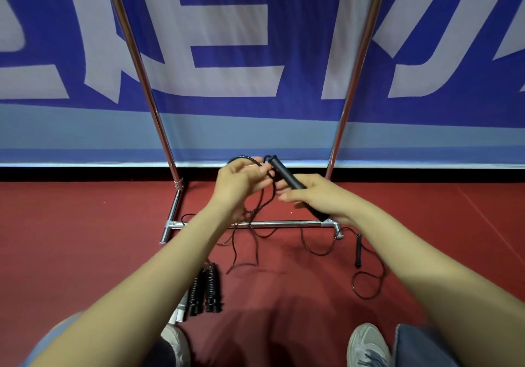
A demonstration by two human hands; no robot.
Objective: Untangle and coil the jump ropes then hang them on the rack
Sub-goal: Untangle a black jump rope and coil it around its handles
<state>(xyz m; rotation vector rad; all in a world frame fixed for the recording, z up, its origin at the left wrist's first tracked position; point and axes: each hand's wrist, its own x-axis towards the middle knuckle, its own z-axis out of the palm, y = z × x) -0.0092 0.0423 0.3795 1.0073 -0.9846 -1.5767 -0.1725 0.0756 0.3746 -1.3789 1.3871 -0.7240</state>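
– Between the hands, at dead centre, is the jump rope being worked: the right hand (321, 196) is wrapped round its black handle (287, 180), and the left hand (240, 180), at nine o'clock of it, pinches the cord (241, 156) where it leaves the handle's tip.

– How does the cord look?

– Thin, black and limp. It drops toward six o'clock in crossed, kinked strands onto the red floor (85, 238). At five o'clock lie a loose loop and the far handle (358, 250).

– So how would you free it?

– I'd keep the handle gripped and let the cord slide through the pinch, lifting each crossing open rather than tugging; pulling would likely tighten the knots.

– And around it?

– A second rope's ribbed handles (206, 290) lie at seven o'clock. The chrome rack (284, 224) stands at twelve, its base bar just beyond the hands, before a blue banner (227, 39).
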